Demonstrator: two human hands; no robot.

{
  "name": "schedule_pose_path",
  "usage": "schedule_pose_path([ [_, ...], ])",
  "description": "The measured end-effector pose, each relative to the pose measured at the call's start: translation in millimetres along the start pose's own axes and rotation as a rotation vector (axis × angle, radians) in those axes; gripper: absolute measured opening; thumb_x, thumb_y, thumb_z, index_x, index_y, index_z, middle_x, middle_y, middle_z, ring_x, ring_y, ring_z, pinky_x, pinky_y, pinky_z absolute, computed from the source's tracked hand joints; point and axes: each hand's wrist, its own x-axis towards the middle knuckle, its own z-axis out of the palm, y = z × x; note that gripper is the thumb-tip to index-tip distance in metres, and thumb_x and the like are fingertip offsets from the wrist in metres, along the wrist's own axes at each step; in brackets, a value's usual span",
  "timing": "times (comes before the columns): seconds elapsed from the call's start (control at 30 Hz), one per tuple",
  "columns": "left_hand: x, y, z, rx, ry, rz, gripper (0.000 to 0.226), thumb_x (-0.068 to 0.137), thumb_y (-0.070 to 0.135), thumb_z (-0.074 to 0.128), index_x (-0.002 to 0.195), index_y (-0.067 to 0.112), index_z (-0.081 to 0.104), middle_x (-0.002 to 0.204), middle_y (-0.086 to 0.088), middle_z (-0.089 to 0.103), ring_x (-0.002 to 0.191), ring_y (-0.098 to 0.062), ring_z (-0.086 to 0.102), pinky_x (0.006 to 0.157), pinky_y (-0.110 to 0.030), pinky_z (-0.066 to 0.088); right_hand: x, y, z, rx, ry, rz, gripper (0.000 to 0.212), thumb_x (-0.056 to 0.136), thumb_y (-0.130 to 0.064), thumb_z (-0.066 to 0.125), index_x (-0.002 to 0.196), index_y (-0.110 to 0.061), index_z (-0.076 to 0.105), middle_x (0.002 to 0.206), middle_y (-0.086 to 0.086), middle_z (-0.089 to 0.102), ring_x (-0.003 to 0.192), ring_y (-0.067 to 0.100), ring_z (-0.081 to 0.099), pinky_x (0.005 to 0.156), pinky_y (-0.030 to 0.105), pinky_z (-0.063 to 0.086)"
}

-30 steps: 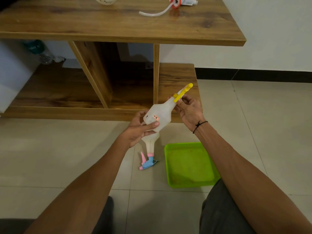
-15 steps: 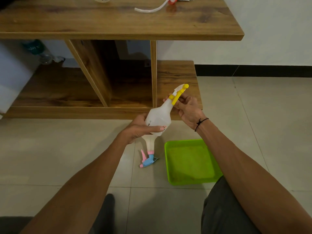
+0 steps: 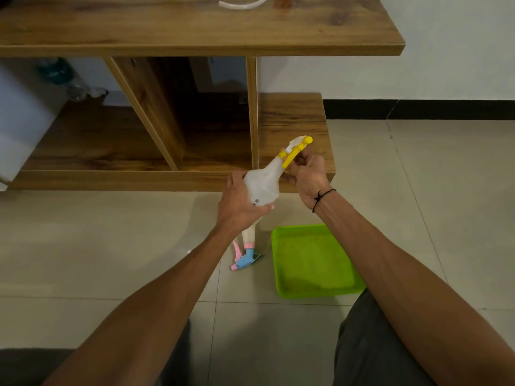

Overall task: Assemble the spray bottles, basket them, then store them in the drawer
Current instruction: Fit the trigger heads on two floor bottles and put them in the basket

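Observation:
I hold a translucent white spray bottle [image 3: 264, 181] tilted in the air, its neck pointing up and to the right. My left hand [image 3: 239, 207] grips the bottle's base. My right hand [image 3: 308, 174] is closed on the yellow spray head [image 3: 296, 150] seated at the neck. Below my left hand a second bottle with a pink and blue spray head [image 3: 245, 257] lies on the floor tiles, its body mostly hidden by my hand. A lime green basket [image 3: 315, 260] sits on the floor to its right, with nothing in it.
A wooden table [image 3: 195, 32] with a low shelf [image 3: 292, 129] and open compartments stands ahead. A loose white tube [image 3: 242, 3] and a red part [image 3: 282, 0] lie at the tabletop's far edge. A plastic water bottle [image 3: 60, 76] lies behind the shelf, left. My knees frame the bottom.
The bottle has swung more upright and my left hand has slid round to its base. The yellow head has turned in my right hand, so the white nozzle top shows.

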Motion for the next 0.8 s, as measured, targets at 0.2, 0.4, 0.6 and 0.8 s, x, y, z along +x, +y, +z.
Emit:
schedule_pose_path([
  [0.2,-4.8,14.4,6.0,-0.172,-0.182,0.018,0.104,0.057,0.055,0.099,0.138,0.025,0.04,0.125,0.01,0.053,0.112,-0.012,0.059,0.085,-0.037,0.058,-12.1,-16.1,-26.3,-0.114,-0.024,-0.076,0.02,0.094,0.001,0.072,0.113,-0.002,0.069,0.114,0.024,0.068,0.101,0.028,0.072,0.086,0.045,0.064],
  [0.4,2.7,6.4,-10.6,-0.236,-0.59,0.092,0.089,0.07,0.047,0.095,0.144,0.03,0.049,0.138,0.012,0.062,0.131,-0.007,0.058,0.107,-0.045,0.055,-30.0,-27.2,-60.6,-0.204,-0.219,-0.167,0.024,0.089,0.001,0.077,0.111,0.003,0.068,0.104,0.012,0.07,0.094,0.024,0.071,0.084,0.049,0.064],
  [0.6,-3.3,14.6,-2.4,-0.106,-0.635,0.196,0.101,0.061,0.052,0.099,0.146,0.036,0.047,0.134,0.01,0.062,0.124,-0.009,0.06,0.098,-0.04,0.061,-35.5,-33.5,-70.3,-0.234,-0.526,-0.141,0.057,0.074,-0.012,0.086,0.114,0.017,0.057,0.114,0.023,0.064,0.106,0.038,0.061,0.094,0.055,0.056],
  [0.8,-22.4,-2.1,14.3,0.141,-0.592,0.281,0.108,0.062,0.055,0.097,0.15,0.027,0.04,0.144,0.009,0.044,0.131,-0.014,0.045,0.107,-0.034,0.044,-41.6,-16.2,-67.1,-0.463,-0.692,-0.014,0.046,0.08,0.008,0.081,0.12,0.015,0.06,0.12,0.033,0.069,0.119,0.049,0.065,0.104,0.052,0.055],
])
